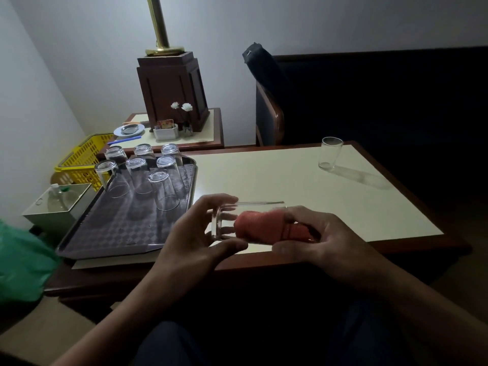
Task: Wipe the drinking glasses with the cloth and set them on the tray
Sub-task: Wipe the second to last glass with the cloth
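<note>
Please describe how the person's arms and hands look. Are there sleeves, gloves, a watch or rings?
The left hand and the right hand are bare, without gloves. The left forearm and the right forearm are bare too, down to the picture's edge; no sleeve shows. I see no watch, bracelet or ring, though the light is dim.

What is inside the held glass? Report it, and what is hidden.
The orange cloth fills the held glass; the right hand holds the cloth, the left hand grips the glass's base. Whether fingers lie within the cloth is covered.
</note>
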The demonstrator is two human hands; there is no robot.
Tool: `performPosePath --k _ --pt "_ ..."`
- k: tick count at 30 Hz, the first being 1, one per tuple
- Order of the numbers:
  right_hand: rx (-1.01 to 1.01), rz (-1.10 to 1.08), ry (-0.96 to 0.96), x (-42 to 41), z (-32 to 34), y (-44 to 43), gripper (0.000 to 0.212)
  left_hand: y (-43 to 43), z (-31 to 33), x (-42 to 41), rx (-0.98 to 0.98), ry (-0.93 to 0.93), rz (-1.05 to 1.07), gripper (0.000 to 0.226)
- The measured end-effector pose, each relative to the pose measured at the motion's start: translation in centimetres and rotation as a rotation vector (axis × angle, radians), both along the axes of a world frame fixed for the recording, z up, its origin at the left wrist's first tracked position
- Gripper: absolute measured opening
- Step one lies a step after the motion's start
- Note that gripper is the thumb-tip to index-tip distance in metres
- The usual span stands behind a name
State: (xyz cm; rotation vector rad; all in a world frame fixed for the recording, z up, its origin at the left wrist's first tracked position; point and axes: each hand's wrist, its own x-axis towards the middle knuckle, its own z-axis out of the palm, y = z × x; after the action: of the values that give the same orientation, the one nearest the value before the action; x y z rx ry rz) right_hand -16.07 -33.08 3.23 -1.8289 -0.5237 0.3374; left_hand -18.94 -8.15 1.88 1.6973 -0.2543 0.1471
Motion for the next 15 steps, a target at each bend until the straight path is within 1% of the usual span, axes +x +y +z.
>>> performPosePath --k 2,4,5,6,7,8,9,10,12,13,15 --pt "-0.06 -0.001 -0.166 -0.1 -0.5 -0.1 0.042 0.2 0.5 0.1 -0.131 0.187 -0.037 0.055" --pt "-0.121 0.013 -0.323 -0.2 -1.2 0.1 0.042 0.1 0.7 0.2 -0.355 0.46 -0.117 0.045" --pt "-0.158 0.015 -0.391 -0.2 -1.6 0.2 0.044 0.1 0.6 0.2 -0.427 0.532 -0.133 0.041" --pt "-0.194 0.02 -0.444 -0.3 -1.8 0.3 0.047 0.1 0.4 0.2 -0.449 0.55 -0.118 0.04" --pt "-0.227 0.023 -0.476 -0.2 -2.1 0.3 0.05 0.1 0.2 0.2 -0.441 0.535 -0.095 0.04" --pt "-0.24 0.023 -0.464 -0.1 -2.1 0.4 0.051 0.2 0.1 0.2 -0.412 0.489 -0.075 0.042" --pt "-0.232 0.017 -0.401 -0.1 -2.0 0.5 0.051 0.4 0.0 0.2 -0.346 0.404 -0.064 0.046" --pt "-0.195 0.009 -0.295 0.0 -1.8 0.6 0.048 0.6 0.1 0.2 -0.252 0.293 -0.059 0.05" --pt "-0.092 0.006 -0.098 0.1 -1.2 0.6 0.036 0.7 0.5 0.2 -0.073 0.077 -0.055 0.054" --pt "-0.049 0.003 -0.041 0.1 -1.0 0.5 0.029 0.7 0.7 0.1 -0.022 0.025 -0.05 0.055" --pt "0.031 0.004 0.028 -0.1 -0.7 0.3 0.024 0.4 0.9 0.0 0.05 0.022 -0.045 0.061"
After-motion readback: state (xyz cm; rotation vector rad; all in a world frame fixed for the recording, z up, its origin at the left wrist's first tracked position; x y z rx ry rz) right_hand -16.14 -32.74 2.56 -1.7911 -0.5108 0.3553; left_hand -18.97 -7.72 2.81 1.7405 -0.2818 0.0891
